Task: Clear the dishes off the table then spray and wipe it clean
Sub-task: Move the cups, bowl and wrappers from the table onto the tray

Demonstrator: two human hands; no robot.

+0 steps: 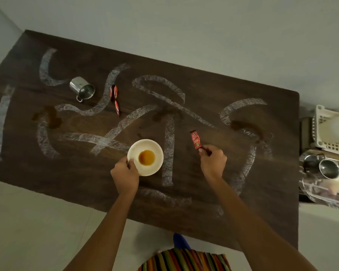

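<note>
Left hand (pixel 125 171) grips bowl (pixel 145 157) rim; right hand (pixel 212 160) pinches sachet (pixel 196 140)

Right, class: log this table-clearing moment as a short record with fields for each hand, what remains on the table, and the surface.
left hand: grips rim of white bowl holding brown liquid
right hand: pinches red sachet
left on table: steel mug on its side, more red sachets
surface: white chalky streaks, brown spills

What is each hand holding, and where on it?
Left hand grips the white bowl of brown liquid by its near-left rim; right hand pinches the red sachet at its near end.
</note>
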